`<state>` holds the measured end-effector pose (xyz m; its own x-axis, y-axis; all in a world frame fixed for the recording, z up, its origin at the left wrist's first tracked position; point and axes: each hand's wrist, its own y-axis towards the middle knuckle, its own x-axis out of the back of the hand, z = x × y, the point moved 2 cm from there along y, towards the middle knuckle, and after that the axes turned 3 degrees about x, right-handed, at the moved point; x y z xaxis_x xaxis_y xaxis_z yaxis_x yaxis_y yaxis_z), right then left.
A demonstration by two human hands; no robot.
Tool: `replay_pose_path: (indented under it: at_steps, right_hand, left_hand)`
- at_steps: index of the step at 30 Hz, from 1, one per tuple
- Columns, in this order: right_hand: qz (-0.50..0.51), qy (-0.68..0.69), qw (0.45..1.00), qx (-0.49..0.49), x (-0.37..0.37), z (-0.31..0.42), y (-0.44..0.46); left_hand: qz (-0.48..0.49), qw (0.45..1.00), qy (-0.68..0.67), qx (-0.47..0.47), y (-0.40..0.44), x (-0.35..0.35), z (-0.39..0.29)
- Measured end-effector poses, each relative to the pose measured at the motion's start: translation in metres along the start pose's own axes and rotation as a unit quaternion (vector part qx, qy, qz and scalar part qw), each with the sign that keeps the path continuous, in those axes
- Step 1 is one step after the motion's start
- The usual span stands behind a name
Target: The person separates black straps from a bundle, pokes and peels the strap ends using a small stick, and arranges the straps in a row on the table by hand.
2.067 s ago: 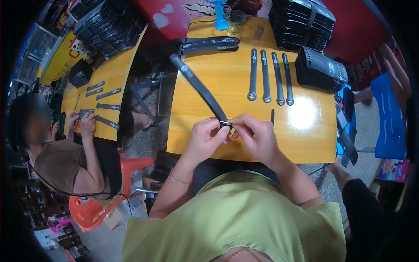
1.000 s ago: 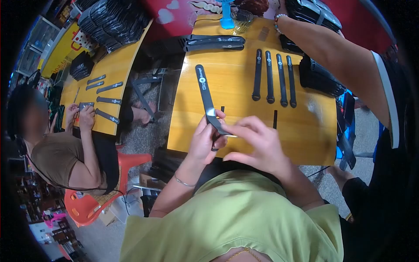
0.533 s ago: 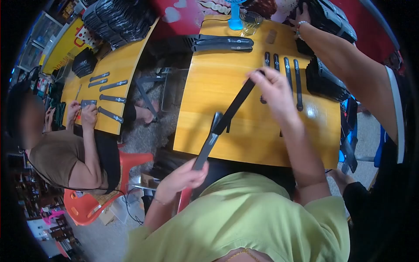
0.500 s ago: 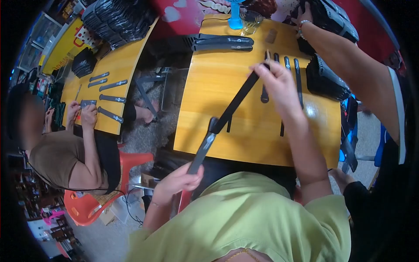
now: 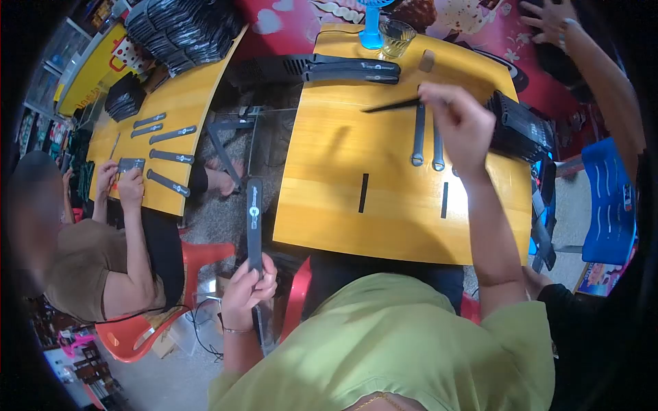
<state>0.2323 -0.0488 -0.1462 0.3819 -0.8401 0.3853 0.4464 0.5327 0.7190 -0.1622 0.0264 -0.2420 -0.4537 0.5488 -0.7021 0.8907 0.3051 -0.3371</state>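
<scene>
My left hand (image 5: 250,291) is closed around a grey strap (image 5: 254,219) with a white logo, held upright off the table's left front corner. Over the table, my right hand (image 5: 460,130) is closed and slightly blurred. A narrow, pointed black strip (image 5: 391,106) sticks out leftward from its fingers. Beneath that hand lie a grey strap (image 5: 417,137) and a second grey strap (image 5: 438,151), partly covered by the hand. Nearer me, a short black strip (image 5: 363,193) and another black strip (image 5: 445,200) lie flat on the tabletop.
On the table (image 5: 322,164) are a strap bundle (image 5: 353,70), a blue fan (image 5: 371,34), a glass (image 5: 397,40) and a black stack (image 5: 522,127). A co-worker's hand (image 5: 552,22) is raised at upper right. Another person sits left at a second table (image 5: 171,195). A blue chair (image 5: 608,205) stands right.
The long strap stretched between my hands is no longer joined across them. My left hand moved left; my right hand shifted slightly right. The co-worker's hand and the upper dark stack moved off the table.
</scene>
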Motion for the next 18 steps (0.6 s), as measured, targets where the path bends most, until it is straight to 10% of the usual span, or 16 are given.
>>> replay_pose_path:
  at_steps: [3,7,18]
  right_hand:
    - [0.084,-0.110,0.984,0.110,-0.014,-0.013,-0.055]
    - [0.248,-0.153,0.957,0.014,-0.030,-0.023,-0.108]
    - [0.245,-0.237,0.940,-0.001,-0.041,-0.035,-0.094]
  left_hand:
    - [0.027,0.999,-0.042,-0.021,0.017,-0.005,0.002]
    - [0.037,0.998,-0.050,-0.018,0.040,-0.008,0.002]
    - [0.044,0.997,-0.062,-0.021,0.069,-0.028,0.003]
